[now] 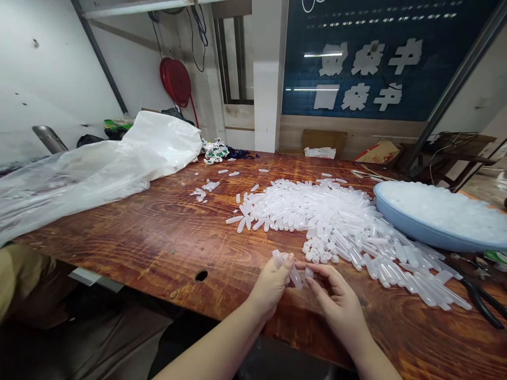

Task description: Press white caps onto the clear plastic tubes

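My left hand (270, 282) is closed around translucent plastic tubes (295, 276), which stick out past the thumb and fingers. Close beside it, my right hand (340, 301) pinches a small white plastic cap (309, 273) between thumb and fingertips. The hands are almost together, above the near edge of the wooden table. Just beyond them lies a small cluster of white caps (317, 249). A wide heap of translucent tubes (312, 203) spreads behind that and off to the right.
A blue basin (415, 228) full of white pieces stands at the right, with black-handled pliers (481, 302) near it. White plastic sheeting (119, 169) covers the table's left side. The brown table (158, 232) has a round hole (201, 275). Another person's sleeve (19, 277) shows at left.
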Demonstrator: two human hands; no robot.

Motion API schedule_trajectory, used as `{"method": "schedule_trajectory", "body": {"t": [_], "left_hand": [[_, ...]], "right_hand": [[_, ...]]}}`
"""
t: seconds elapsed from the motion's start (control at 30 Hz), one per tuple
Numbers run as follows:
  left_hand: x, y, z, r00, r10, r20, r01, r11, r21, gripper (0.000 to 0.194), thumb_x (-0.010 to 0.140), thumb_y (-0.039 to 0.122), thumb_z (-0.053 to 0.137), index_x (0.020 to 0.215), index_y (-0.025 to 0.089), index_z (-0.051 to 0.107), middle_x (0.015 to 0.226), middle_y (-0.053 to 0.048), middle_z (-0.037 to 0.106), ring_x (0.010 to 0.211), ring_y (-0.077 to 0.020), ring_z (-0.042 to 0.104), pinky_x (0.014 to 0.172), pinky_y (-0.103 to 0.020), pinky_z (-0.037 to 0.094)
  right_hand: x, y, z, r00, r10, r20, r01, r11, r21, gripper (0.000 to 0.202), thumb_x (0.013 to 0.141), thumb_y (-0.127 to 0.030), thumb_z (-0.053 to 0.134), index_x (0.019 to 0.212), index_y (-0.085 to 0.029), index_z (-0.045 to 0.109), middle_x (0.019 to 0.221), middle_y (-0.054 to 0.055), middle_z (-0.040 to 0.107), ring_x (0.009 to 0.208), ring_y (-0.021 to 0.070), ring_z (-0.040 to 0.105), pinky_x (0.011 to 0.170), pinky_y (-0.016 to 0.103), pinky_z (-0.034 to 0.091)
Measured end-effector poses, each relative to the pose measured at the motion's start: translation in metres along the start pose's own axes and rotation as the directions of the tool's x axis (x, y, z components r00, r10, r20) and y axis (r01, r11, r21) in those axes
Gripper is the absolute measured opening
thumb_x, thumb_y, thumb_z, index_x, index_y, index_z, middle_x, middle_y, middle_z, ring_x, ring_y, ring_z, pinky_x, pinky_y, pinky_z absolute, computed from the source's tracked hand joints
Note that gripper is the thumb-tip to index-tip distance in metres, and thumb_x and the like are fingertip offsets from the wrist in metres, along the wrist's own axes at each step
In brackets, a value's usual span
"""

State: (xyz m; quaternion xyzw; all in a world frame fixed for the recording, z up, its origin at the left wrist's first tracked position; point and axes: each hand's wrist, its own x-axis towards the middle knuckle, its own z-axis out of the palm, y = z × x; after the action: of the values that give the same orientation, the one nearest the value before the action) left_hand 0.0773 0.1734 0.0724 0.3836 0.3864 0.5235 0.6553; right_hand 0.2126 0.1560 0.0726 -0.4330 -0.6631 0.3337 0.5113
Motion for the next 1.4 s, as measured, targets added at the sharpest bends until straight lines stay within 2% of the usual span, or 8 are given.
{"method": "schedule_trajectory", "body": {"t": [0.3,0.53,0.73,0.83,0.93,1.07,1.23,1.4], "left_hand": [[-0.017,-0.002,-0.011,0.949,-0.053,0.311,-0.060,0.937,0.344,0.023,0.072,0.027,0.062,0.092,0.015,0.059,0.084,-0.001,0.059,0.077,-0.0126,0.052,0.072,-0.023,0.038],[-0.020,0.001,-0.022,0.864,-0.175,0.473,-0.163,0.790,0.591,0.012,0.073,0.026,0.058,0.079,0.017,0.063,0.066,0.005,0.053,0.061,-0.0094,0.044,0.059,-0.019,0.033],[-0.022,0.000,-0.015,0.911,-0.217,0.352,-0.153,0.613,0.775,0.017,0.071,0.026,0.059,0.086,0.018,0.058,0.075,0.003,0.057,0.067,-0.0121,0.049,0.058,-0.020,0.034],[-0.023,-0.002,-0.012,0.932,-0.216,0.289,-0.104,0.605,0.789,0.019,0.070,0.031,0.060,0.082,0.018,0.053,0.068,0.004,0.050,0.062,-0.0109,0.045,0.053,-0.019,0.032],[-0.023,-0.002,-0.012,0.918,-0.224,0.327,-0.115,0.639,0.761,0.015,0.071,0.030,0.058,0.077,0.017,0.054,0.067,0.005,0.049,0.063,-0.0105,0.044,0.055,-0.019,0.032],[-0.022,-0.002,-0.013,0.906,-0.230,0.356,-0.165,0.582,0.796,0.015,0.071,0.030,0.058,0.081,0.018,0.057,0.075,0.002,0.056,0.071,-0.0134,0.049,0.060,-0.021,0.034],[-0.023,-0.005,-0.014,0.933,-0.218,0.286,-0.108,0.588,0.801,0.016,0.072,0.031,0.057,0.080,0.017,0.056,0.072,0.002,0.055,0.066,-0.0131,0.048,0.056,-0.021,0.034],[-0.024,-0.008,-0.015,0.928,-0.166,0.333,-0.185,0.570,0.801,0.015,0.072,0.027,0.057,0.084,0.018,0.058,0.080,0.000,0.060,0.073,-0.0147,0.052,0.063,-0.023,0.037]], "right_hand": [[0.013,0.005,-0.023,0.926,0.146,0.348,-0.082,0.978,-0.190,0.022,0.080,-0.030,0.050,0.097,-0.018,0.060,0.096,0.006,0.061,0.088,0.0165,0.057,0.079,0.030,0.047],[-0.005,-0.006,-0.039,0.867,0.127,0.481,-0.029,0.978,-0.206,0.021,0.082,-0.031,0.048,0.092,-0.023,0.064,0.097,0.005,0.064,0.090,0.0176,0.058,0.081,0.029,0.046],[-0.026,-0.004,-0.033,0.891,0.399,0.215,-0.291,0.867,-0.405,0.044,0.083,-0.049,0.039,0.057,-0.018,0.055,0.052,0.001,0.054,0.053,0.0136,0.052,0.052,0.023,0.041],[-0.035,-0.001,-0.030,0.915,0.384,0.125,-0.329,0.889,-0.320,0.042,0.084,-0.050,0.037,0.071,-0.018,0.059,0.065,0.003,0.059,0.061,0.0151,0.056,0.056,0.024,0.044],[-0.038,-0.001,-0.033,0.938,0.260,0.229,-0.205,0.949,-0.238,0.034,0.080,-0.043,0.047,0.106,-0.021,0.056,0.101,0.007,0.060,0.087,0.0173,0.058,0.073,0.026,0.048],[-0.037,-0.006,-0.034,0.873,0.383,0.302,-0.271,0.896,-0.351,0.032,0.084,-0.045,0.040,0.092,-0.020,0.059,0.078,0.004,0.063,0.073,0.0161,0.059,0.068,0.026,0.047],[-0.036,-0.006,-0.031,0.908,0.335,0.252,-0.276,0.930,-0.242,0.035,0.080,-0.044,0.047,0.105,-0.020,0.052,0.096,0.005,0.059,0.084,0.0157,0.058,0.071,0.024,0.047],[-0.038,-0.004,-0.027,0.847,0.498,0.186,-0.405,0.831,-0.382,0.044,0.085,-0.053,0.031,0.063,-0.019,0.050,0.057,0.001,0.053,0.056,0.0134,0.051,0.054,0.024,0.041]]}}
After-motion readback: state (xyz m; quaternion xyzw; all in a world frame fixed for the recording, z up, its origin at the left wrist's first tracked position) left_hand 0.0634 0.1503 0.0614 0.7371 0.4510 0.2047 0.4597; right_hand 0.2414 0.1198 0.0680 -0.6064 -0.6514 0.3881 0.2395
